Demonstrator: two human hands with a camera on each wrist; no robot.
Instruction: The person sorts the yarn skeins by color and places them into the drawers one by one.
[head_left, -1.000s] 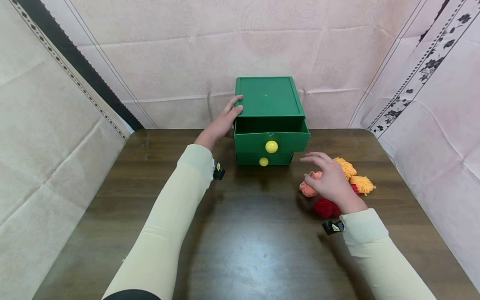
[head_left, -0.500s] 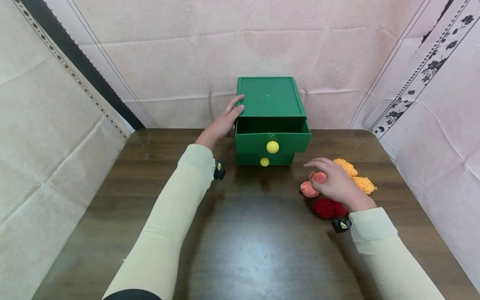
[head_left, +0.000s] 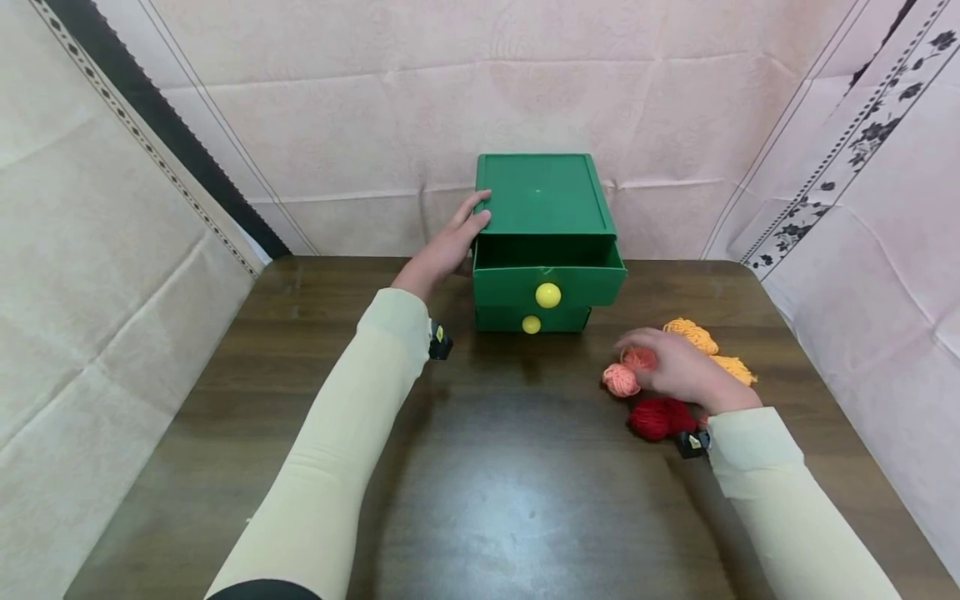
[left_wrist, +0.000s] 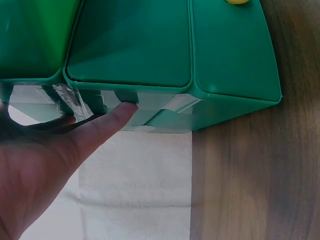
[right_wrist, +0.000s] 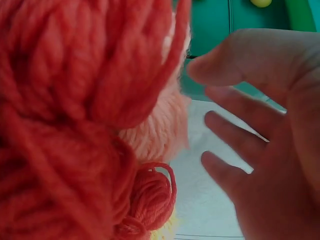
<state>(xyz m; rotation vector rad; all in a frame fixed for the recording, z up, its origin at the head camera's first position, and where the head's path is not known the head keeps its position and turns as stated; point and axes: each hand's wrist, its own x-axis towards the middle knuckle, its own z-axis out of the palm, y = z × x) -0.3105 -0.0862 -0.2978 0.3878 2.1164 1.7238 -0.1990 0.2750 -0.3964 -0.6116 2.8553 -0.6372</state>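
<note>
On the table stands a green drawer box [head_left: 543, 196] with two drawers. Its upper drawer [head_left: 510, 287], with a yellow knob [head_left: 548, 295], is pulled partway out. My left hand [head_left: 448, 246] rests against the box's left side; the left wrist view shows the thumb [left_wrist: 107, 122] straight along that side. Over some yarn balls hovers my right hand [head_left: 682, 371], fingers spread and bent slightly downward. A salmon yarn ball [head_left: 621, 380] and a coral one [head_left: 639, 358] lie at its fingertips. In the right wrist view, a gap separates the fingers from the red yarn [right_wrist: 75, 60].
Dark red yarn balls [head_left: 660, 418] lie below the right wrist. Orange-yellow yarn balls [head_left: 692, 335] sit behind that hand, partly hidden. The brown wooden table [head_left: 480, 500] ends at a pale cloth backdrop [head_left: 337, 125] close behind the box.
My right hand has moved right and down, lowering over the coral yarn ball. The left hand stays on the box, and the upper drawer remains out.
</note>
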